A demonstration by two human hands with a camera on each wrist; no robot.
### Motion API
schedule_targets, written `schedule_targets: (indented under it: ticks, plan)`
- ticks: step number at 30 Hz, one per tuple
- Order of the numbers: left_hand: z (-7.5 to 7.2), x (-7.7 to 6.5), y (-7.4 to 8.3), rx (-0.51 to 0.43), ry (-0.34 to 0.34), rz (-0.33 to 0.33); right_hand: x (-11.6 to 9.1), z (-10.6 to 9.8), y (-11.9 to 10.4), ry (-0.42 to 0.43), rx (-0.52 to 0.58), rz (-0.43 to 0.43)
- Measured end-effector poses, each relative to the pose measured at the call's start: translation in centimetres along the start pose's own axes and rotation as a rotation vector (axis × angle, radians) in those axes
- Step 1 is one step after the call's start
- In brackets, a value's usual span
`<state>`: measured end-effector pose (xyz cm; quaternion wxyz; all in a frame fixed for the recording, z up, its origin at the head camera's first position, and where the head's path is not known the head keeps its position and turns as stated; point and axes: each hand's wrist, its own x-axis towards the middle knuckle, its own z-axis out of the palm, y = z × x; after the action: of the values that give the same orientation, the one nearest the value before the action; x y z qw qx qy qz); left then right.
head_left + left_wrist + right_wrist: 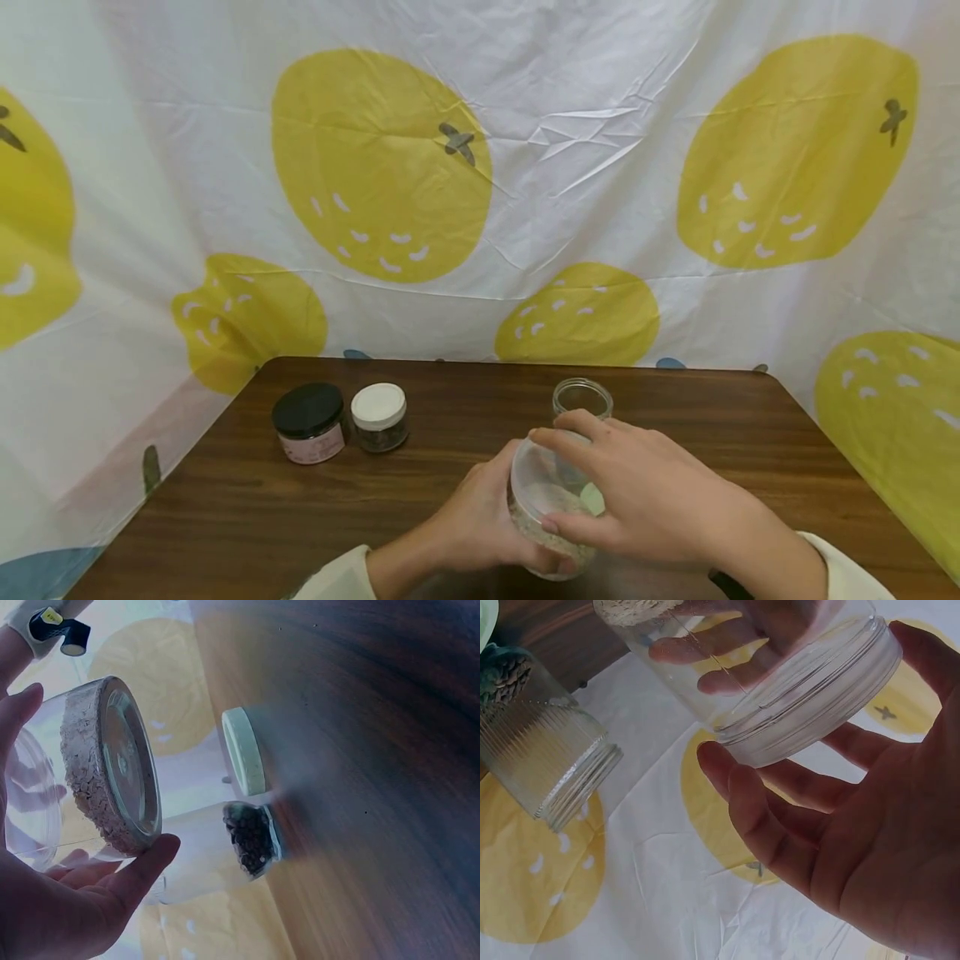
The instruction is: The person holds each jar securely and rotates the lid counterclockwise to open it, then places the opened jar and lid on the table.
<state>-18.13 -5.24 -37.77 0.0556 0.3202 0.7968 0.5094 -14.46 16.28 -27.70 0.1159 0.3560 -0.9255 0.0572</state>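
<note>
My left hand (483, 517) grips a clear jar (112, 765) partly filled with pale flakes, holding it tilted above the table. Over its top, my right hand (652, 487) has thumb and fingers spread around the translucent lid (817, 697), touching its rim. Behind the held jar stands an uncapped ribbed glass jar (547, 742); something dark, like a pinecone, sits in its bottom. A pale green lid (244, 750) lies on the table beside that glass jar. In the head view, the hands cover much of the held jar.
At the left of the brown wooden table (247, 508) stand a pink jar with a black lid (309, 421) and a small clear jar with a white lid (379, 417), dark stuff inside. A white curtain with yellow fruit prints (382, 167) hangs behind.
</note>
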Motion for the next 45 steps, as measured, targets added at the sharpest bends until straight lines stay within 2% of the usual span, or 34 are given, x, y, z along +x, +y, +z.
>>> schedule_targets:
  ticks: [9, 15, 19, 23, 29, 31, 34, 37, 39, 45]
  plan:
    - [0.0, 0.1, -0.1, -0.021, -0.011, 0.050, -0.4, 0.0, 0.5, -0.028, 0.082, -0.060]
    - [-0.1, 0.1, -0.3, -0.042, -0.020, 0.083, -0.6, 0.2, 0.8, -0.001, 0.085, -0.144]
    - [-0.1, 0.1, -0.3, -0.059, -0.025, 0.087, -0.7, 0.2, 0.9, 0.009, 0.085, -0.162]
    - [-0.2, 0.1, -0.1, -0.059, -0.009, 0.077, -0.7, 0.2, 0.7, 0.040, 0.070, -0.083]
    - [0.1, 0.2, 0.2, -0.035, 0.023, 0.059, 0.3, 0.6, -0.4, 0.241, 0.008, 0.235]
    - [0.2, 0.2, 0.2, -0.038, 0.026, 0.053, 0.6, 0.8, -0.7, 0.274, -0.001, 0.305]
    - [0.3, 0.2, 0.3, -0.021, 0.033, 0.037, 0.8, 1.0, -1.1, 0.218, -0.047, 0.339]
    - [0.2, 0.2, 0.4, 0.002, 0.030, 0.016, 0.8, 1.4, -1.5, 0.119, -0.104, 0.325]
    - [0.2, 0.2, 0.4, 0.016, 0.022, -0.003, 0.8, 1.6, -1.7, 0.084, -0.128, 0.308]
    - [0.4, 0.1, 0.4, 0.037, 0.022, -0.034, 0.9, 2.2, -1.8, 0.096, -0.157, 0.257]
